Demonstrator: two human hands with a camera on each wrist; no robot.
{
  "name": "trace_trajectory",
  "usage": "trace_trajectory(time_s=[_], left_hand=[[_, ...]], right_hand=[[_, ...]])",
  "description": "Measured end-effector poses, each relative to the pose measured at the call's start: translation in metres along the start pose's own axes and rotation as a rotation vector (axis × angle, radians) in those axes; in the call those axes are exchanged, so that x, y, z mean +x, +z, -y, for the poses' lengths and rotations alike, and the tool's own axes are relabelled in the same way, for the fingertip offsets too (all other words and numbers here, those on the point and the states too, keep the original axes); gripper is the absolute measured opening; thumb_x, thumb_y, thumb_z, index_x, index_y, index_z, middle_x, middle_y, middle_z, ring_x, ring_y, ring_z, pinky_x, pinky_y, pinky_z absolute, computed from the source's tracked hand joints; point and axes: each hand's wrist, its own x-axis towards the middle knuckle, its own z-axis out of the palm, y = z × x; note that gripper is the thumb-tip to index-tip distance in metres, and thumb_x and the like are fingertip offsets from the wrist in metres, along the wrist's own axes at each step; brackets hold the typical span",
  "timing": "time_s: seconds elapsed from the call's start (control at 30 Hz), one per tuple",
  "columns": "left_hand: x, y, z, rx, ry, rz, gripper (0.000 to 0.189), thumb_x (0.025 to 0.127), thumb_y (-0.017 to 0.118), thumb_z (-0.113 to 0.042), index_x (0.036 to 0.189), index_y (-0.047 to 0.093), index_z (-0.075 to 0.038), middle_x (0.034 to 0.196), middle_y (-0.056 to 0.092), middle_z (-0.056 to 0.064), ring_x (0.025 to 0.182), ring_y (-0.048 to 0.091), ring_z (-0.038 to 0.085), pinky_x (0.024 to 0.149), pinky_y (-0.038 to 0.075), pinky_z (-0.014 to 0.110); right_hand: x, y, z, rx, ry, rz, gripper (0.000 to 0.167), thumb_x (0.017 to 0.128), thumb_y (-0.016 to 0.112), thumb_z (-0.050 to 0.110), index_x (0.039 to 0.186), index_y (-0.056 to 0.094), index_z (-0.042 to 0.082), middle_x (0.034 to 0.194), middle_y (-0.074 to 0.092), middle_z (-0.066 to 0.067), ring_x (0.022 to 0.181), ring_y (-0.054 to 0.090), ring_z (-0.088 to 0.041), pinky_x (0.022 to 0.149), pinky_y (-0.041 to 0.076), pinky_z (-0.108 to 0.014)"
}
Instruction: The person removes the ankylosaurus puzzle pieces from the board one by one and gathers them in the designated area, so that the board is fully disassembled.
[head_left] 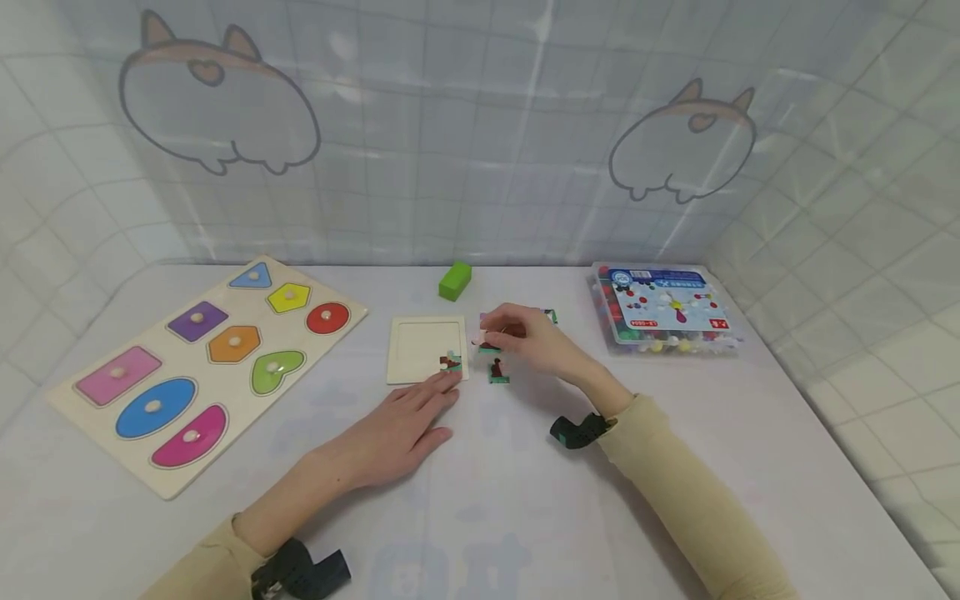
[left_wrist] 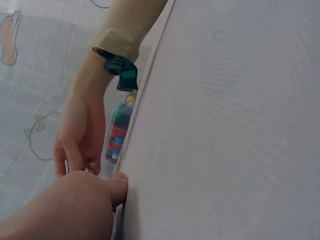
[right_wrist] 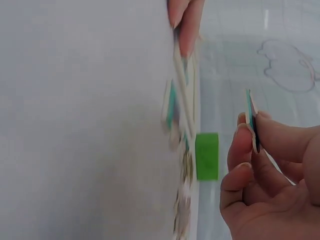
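My right hand pinches a thin jigsaw puzzle piece between thumb and fingers, raised above the table in the right wrist view. My left hand lies low on the table, fingers extended, fingertips at the near right corner of a square puzzle tray. Inside that corner sits one brown, white and green puzzle piece. Another puzzle piece, with a brown figure on it, lies just right of the tray. More pieces lie behind it, partly hidden by my right hand.
A green block stands behind the tray. To the left lies a large knobbed shape board. A clear plastic box of colourful parts sits at the back right. A patterned curtain hangs behind the table.
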Motion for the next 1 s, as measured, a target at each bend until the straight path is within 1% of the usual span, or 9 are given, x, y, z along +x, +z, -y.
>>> trace_trajectory(time_s=[0.07, 0.13, 0.23, 0.37, 0.5, 0.6, 0.73, 0.87, 1.0], left_hand=[[0.000, 0.001, 0.000, 0.002, -0.002, 0.001, 0.060, 0.105, 0.047, -0.040, 0.155, 0.037, -0.009, 0.168, 0.019, 0.000, 0.154, 0.018, 0.021, 0.121, 0.028, 0.050], [-0.001, 0.001, 0.001, 0.002, -0.002, 0.001, 0.060, 0.105, 0.047, -0.040, 0.155, 0.036, -0.009, 0.168, 0.019, 0.000, 0.154, 0.018, 0.021, 0.121, 0.028, 0.049], [-0.001, 0.001, 0.001, 0.004, -0.006, 0.003, 0.060, 0.105, 0.047, -0.041, 0.155, 0.036, -0.010, 0.168, 0.018, 0.000, 0.154, 0.018, 0.021, 0.121, 0.028, 0.049], [0.000, 0.001, 0.001, 0.005, -0.016, 0.014, 0.060, 0.105, 0.045, -0.043, 0.155, 0.036, -0.011, 0.168, 0.017, -0.002, 0.155, 0.016, 0.020, 0.122, 0.027, 0.048], [0.000, 0.002, 0.001, 0.006, -0.024, 0.018, 0.060, 0.105, 0.045, -0.043, 0.155, 0.036, -0.011, 0.168, 0.017, -0.002, 0.155, 0.016, 0.019, 0.122, 0.027, 0.048], [0.000, 0.002, 0.002, 0.008, -0.029, 0.017, 0.061, 0.105, 0.045, -0.043, 0.155, 0.036, -0.011, 0.168, 0.017, -0.002, 0.155, 0.015, 0.019, 0.122, 0.027, 0.048], [0.000, 0.003, 0.001, 0.002, -0.032, 0.016, 0.061, 0.105, 0.046, -0.043, 0.156, 0.035, -0.011, 0.168, 0.017, -0.002, 0.155, 0.015, 0.019, 0.122, 0.026, 0.047], [0.000, 0.003, 0.001, -0.007, -0.036, 0.018, 0.061, 0.105, 0.046, -0.043, 0.156, 0.035, -0.011, 0.168, 0.017, -0.002, 0.155, 0.016, 0.019, 0.123, 0.025, 0.048], [0.000, 0.002, 0.001, -0.013, -0.038, 0.019, 0.061, 0.105, 0.047, -0.042, 0.156, 0.035, -0.011, 0.168, 0.017, -0.002, 0.155, 0.016, 0.019, 0.123, 0.025, 0.048]], right_hand=[[-0.007, -0.005, -0.005, 0.013, 0.022, -0.015, 0.019, 0.099, 0.064, 0.019, 0.115, 0.068, 0.010, 0.108, 0.069, -0.001, 0.100, 0.066, -0.017, 0.092, 0.054, -0.033], [-0.014, -0.010, -0.008, 0.031, 0.040, -0.028, 0.015, 0.098, 0.066, 0.019, 0.111, 0.069, 0.011, 0.107, 0.070, -0.003, 0.099, 0.066, -0.018, 0.091, 0.055, -0.035], [-0.024, -0.017, -0.015, 0.028, 0.056, -0.045, 0.015, 0.097, 0.067, 0.018, 0.110, 0.070, 0.012, 0.106, 0.070, -0.004, 0.098, 0.066, -0.020, 0.090, 0.056, -0.033], [-0.035, -0.026, -0.024, 0.028, 0.072, -0.062, 0.016, 0.096, 0.068, 0.017, 0.110, 0.071, 0.009, 0.105, 0.070, -0.006, 0.096, 0.067, -0.020, 0.085, 0.056, -0.028], [-0.043, -0.031, -0.030, 0.036, 0.078, -0.068, 0.013, 0.094, 0.070, 0.016, 0.106, 0.071, 0.010, 0.101, 0.071, -0.006, 0.092, 0.068, -0.021, 0.080, 0.056, -0.029], [-0.047, -0.033, -0.034, 0.029, 0.091, -0.070, 0.011, 0.094, 0.072, 0.018, 0.103, 0.071, 0.013, 0.099, 0.071, -0.004, 0.089, 0.068, -0.020, 0.077, 0.056, -0.030], [-0.050, -0.033, -0.038, 0.017, 0.098, -0.065, 0.010, 0.093, 0.073, 0.020, 0.101, 0.071, 0.014, 0.098, 0.071, -0.003, 0.087, 0.067, -0.020, 0.074, 0.056, -0.028], [-0.051, -0.030, -0.041, -0.006, 0.090, -0.077, 0.010, 0.092, 0.074, 0.018, 0.100, 0.072, 0.014, 0.097, 0.070, -0.003, 0.088, 0.065, -0.020, 0.075, 0.055, -0.027], [-0.050, -0.026, -0.044, -0.053, 0.057, -0.070, 0.008, 0.091, 0.074, 0.015, 0.099, 0.073, 0.014, 0.095, 0.070, -0.003, 0.088, 0.063, -0.019, 0.077, 0.053, -0.026]])
